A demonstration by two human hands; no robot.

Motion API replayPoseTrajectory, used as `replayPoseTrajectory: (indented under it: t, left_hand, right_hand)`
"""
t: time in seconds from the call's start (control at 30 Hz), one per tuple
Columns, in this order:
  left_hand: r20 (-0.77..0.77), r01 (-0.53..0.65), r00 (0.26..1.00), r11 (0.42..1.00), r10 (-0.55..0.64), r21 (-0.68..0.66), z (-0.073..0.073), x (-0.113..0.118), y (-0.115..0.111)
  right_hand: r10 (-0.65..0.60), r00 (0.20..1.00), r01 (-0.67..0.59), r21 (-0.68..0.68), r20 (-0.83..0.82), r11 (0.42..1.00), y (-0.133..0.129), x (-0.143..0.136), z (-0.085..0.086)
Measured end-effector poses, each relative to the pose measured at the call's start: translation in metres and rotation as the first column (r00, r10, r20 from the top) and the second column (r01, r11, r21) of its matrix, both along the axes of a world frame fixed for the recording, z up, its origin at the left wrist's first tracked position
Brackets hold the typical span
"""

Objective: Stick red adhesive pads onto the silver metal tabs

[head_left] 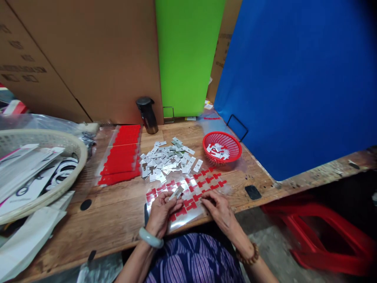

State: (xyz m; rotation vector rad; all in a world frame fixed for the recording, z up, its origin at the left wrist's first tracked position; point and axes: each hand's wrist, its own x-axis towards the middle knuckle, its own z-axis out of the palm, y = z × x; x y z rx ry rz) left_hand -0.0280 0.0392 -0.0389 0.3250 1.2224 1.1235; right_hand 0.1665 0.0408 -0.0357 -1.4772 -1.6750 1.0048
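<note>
My left hand (164, 209) pinches a small flat metal plate (177, 192) between thumb and fingers, above a clear sheet (182, 222) that carries rows of red T-shaped stickers (188, 204). At the right part of this sheet, my right hand (218, 209) has its thumb and forefinger drawn together by the red stickers. Whether something small sits in that pinch, I cannot make out. Beyond the sheet lies a loose pile of similar metal plates (167, 159). A red plastic basket (237, 151) to the right of the pile contains several plates with red on them.
Stacked red sticker sheets (122, 153) lie left of the pile, with a dark bottle (147, 116) behind. A cream basket (79, 177) of cards and rings stands far left. Blue (294, 86) and green (188, 55) panels rise behind the table. A red stool (318, 236) stands lower right.
</note>
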Motion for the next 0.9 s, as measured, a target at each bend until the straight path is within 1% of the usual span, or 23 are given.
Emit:
replayPoseTrajectory:
  t: [0.07, 0.13, 0.27, 0.37, 0.53, 0.73, 0.9]
  left_hand:
    - [-0.025, -0.018, 1.000, 0.999, 0.018, 0.028, -0.003, 0.000, 0.000]
    - [-0.051, -0.024, 0.998, 0.998, 0.028, 0.065, -0.004, -0.001, -0.001]
    - [-0.080, -0.006, 0.997, 0.996, 0.013, 0.089, -0.007, 0.000, -0.004]
    - [-0.088, 0.012, 0.996, 0.996, -0.004, 0.088, -0.009, 0.002, -0.004]
    - [-0.115, 0.029, 0.993, 0.996, -0.020, 0.082, -0.010, 0.004, -0.004]
    - [-0.117, 0.017, 0.993, 0.997, -0.008, 0.075, -0.010, 0.004, -0.004]
    - [-0.132, 0.025, 0.991, 0.996, -0.014, 0.081, -0.009, 0.005, -0.004]
  right_hand:
    - [0.046, 0.996, -0.049, 0.036, 0.080, 0.998, -0.006, -0.009, 0.002]
    - [0.065, 0.989, -0.076, 0.078, 0.133, 0.994, -0.010, -0.016, -0.001]
    - [0.034, 0.979, -0.071, 0.184, 0.201, 0.980, -0.016, -0.022, -0.017]
    - [0.008, 0.970, -0.065, 0.229, 0.245, 0.971, -0.016, -0.023, -0.024]
    - [0.034, 0.956, -0.108, 0.241, 0.292, 0.965, -0.013, -0.024, -0.023]
    - [-0.015, 0.965, -0.051, 0.244, 0.261, 0.968, -0.019, -0.031, -0.019]
    - [-0.013, 0.976, -0.038, 0.227, 0.220, 0.973, -0.022, -0.032, -0.024]
